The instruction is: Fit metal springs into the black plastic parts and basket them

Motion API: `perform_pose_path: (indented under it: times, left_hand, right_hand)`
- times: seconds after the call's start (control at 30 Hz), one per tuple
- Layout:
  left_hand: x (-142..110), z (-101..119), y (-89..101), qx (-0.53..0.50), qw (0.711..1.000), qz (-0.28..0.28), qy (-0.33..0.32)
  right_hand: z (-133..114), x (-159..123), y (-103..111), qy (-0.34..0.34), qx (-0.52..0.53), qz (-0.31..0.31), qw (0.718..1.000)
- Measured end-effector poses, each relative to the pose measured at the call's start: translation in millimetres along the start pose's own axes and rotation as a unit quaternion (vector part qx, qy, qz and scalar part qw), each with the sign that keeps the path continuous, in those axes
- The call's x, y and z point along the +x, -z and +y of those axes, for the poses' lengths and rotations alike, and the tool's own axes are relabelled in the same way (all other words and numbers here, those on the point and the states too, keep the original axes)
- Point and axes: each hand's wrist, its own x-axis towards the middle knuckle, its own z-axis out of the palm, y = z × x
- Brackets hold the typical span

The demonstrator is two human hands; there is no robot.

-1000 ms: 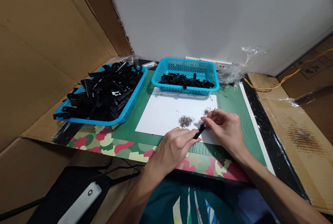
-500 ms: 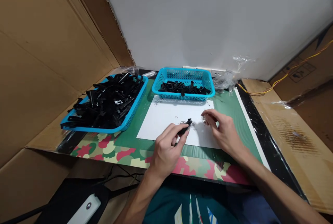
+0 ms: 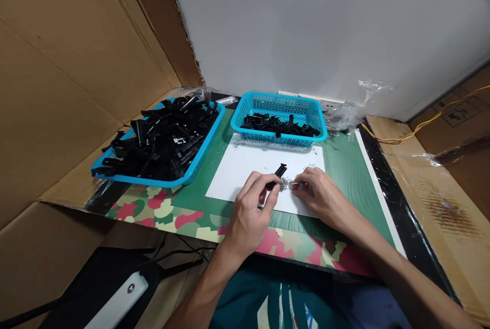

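Note:
My left hand (image 3: 253, 206) grips a black plastic part (image 3: 280, 171) between thumb and fingers, its far end pointing up and away. Close by, my right hand (image 3: 317, 189) is pinched at the edge of a pile of tiny metal pieces (image 3: 285, 182), which look like small springs or pins. Something thin and shiny shows at my right fingertips, too small to name for certain. Both hands are over a white sheet (image 3: 225, 173). A few more tiny metal pieces (image 3: 309, 167) lie behind my right hand.
A blue basket (image 3: 202, 162) heaped with long black parts stands on the left. Behind the sheet is another blue basket (image 3: 278, 138) holding smaller black parts. Clear plastic wrap (image 3: 344, 115) and a yellow cable (image 3: 424, 125) lie at the back right. Cardboard (image 3: 76, 64) walls the left side.
My right hand has moved left and toward me, to the edge of the metal pile near the black part. The black part shows more of its length in my left hand. The view has shifted slightly.

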Motion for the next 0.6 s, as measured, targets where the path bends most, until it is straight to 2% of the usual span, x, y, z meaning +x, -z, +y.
perform_pose_path:
  times: [0.1, 0.2, 0.4, 0.47, 0.6]
  left_hand:
    - [-0.4, 0.0, 0.7, -0.006, 1.0, -0.02, 0.007]
    - [0.1, 1.1, 1.7, -0.008, 0.999, -0.037, 0.014]
    - [0.8, 5.1, 3.5, 0.004, 0.995, -0.097, 0.01]
    - [0.2, 6.2, 3.6, 0.022, 0.992, -0.12, 0.004]
    - [-0.9, 7.2, 3.3, 0.051, 0.989, -0.141, -0.009]
  right_hand:
    - [-3.5, -0.1, 9.8, 0.023, 0.043, 0.011, 0.999]
    - [-8.4, 2.5, 20.8, 0.034, 0.143, -0.005, 0.989]
    - [-12.1, 5.1, 21.2, 0.042, 0.364, -0.025, 0.93]
    - [-10.6, 3.6, 17.0, 0.037, 0.387, -0.035, 0.921]
    - [-7.7, 0.9, 13.8, 0.037, 0.387, -0.049, 0.92]
